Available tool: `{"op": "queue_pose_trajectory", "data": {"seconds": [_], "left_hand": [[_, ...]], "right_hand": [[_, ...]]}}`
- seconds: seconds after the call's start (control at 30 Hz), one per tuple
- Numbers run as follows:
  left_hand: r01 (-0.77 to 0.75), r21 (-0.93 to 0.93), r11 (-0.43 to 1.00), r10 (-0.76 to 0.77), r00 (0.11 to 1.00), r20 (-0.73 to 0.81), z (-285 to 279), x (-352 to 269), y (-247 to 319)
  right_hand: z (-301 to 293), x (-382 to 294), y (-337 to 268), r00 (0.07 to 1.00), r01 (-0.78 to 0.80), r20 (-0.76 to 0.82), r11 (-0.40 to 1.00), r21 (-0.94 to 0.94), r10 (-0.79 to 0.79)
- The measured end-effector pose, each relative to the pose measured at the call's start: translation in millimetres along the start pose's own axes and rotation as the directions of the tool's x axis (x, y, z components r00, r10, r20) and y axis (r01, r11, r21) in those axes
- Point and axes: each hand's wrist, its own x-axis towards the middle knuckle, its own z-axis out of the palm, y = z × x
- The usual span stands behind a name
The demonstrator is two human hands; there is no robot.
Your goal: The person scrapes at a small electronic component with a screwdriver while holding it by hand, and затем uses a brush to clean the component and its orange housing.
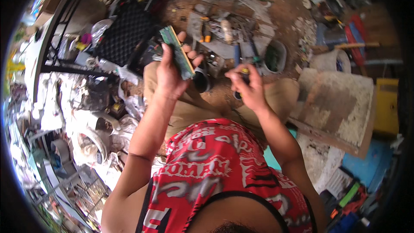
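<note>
My left hand (173, 71) holds several green memory modules (176, 51) with gold edge contacts, stacked together, thumb on one side and fingers on the other. To the right, my right hand (246, 85) is closed around a small tool handle (245, 72) in black and yellow; the rest of the tool is mostly hidden by the fingers. Beyond both hands, orange-handled pliers (205, 32), a blue-handled tool (237, 53) and other tools lie among scraps on a grey slab (223, 50). A dark round container (202, 81) stands just below the modules.
Black egg-crate foam (124, 37) lies at the left by a black metal frame (77, 68). A plastic tub (275, 57) stands beyond my right hand. Farther right are a whitish bucket (330, 61) and a worn board (336, 106). White plastic bags crowd the left.
</note>
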Motion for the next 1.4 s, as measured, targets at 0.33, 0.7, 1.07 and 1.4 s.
{"op": "queue_pose_trajectory", "data": {"seconds": [0.33,0.7,1.07,1.4], "left_hand": [[0.259,0.011,0.966,-0.259,0.96,0.107,33.3,0.6,-96.7],[0.1,0.49,0.866,-0.023,0.987,-0.16,32.1,4.9,-109.3],[0.297,-0.274,0.915,-0.299,0.954,0.034,6.0,19.5,-79.2],[0.262,-0.358,0.896,-0.27,0.962,0.028,6.0,26.9,-69.4]], "right_hand": [[-7.2,-16.4,0.2,0.986,0.031,-0.168,0.997,0.064,-0.019],[-20.3,-9.1,7.6,0.94,0.188,-0.132,0.798,-0.573,-0.316],[-26.0,-52.8,-31.6,0.983,0.177,0.073,0.799,-0.574,-0.166],[-13.1,-80.3,-40.1,0.983,0.173,0.166,0.688,-0.705,-0.078]]}}
